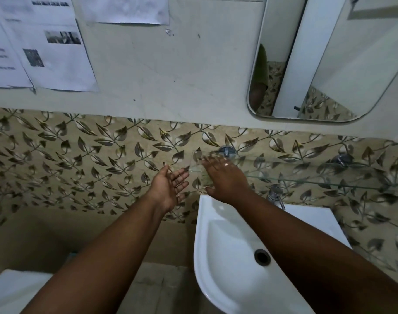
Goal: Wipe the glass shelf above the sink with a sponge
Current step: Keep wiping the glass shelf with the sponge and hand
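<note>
pressing your right hand [225,177] flat, fingers spread, on the glass shelf [307,171], you hold your left hand [168,189] open-palmed beside its end.

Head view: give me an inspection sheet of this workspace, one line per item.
Surface: glass shelf on the leaf-patterned tiled wall, bare apart from the hand.
Job's things: no sponge visible.
Clutter: nothing seen on the shelf.
Hands: right hand flat, palm down on the shelf's left end; left hand open and empty beside that end.
Cables: nothing seen.
Surroundings: white sink with tap below; mirror above; papers on the wall.
</note>
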